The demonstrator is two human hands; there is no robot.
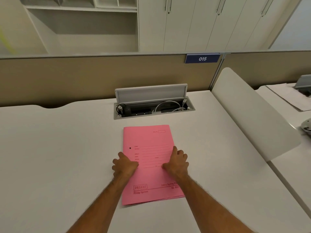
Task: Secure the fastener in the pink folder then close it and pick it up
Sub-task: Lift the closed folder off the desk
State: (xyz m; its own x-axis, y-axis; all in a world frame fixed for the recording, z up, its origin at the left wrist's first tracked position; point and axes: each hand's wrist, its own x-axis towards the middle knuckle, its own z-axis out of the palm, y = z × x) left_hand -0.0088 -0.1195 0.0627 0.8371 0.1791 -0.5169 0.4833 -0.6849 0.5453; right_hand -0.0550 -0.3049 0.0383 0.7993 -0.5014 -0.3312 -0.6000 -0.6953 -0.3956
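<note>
The pink folder (149, 158) lies closed and flat on the white desk (58, 148), front cover up, with printed lines and a small dark rivet near its left edge. My left hand (124, 164) grips the folder's left edge, thumb on the cover and fingers curled at the side. At the right edge my right hand (177, 163) holds it the same way, thumb on top. The fastener is hidden inside the closed cover.
An open cable hatch (153, 105) with wires sits in the desk just beyond the folder, its lid raised. A white curved divider (249, 115) borders the desk on the right. A beige partition with a "015" sign (202, 58) stands behind.
</note>
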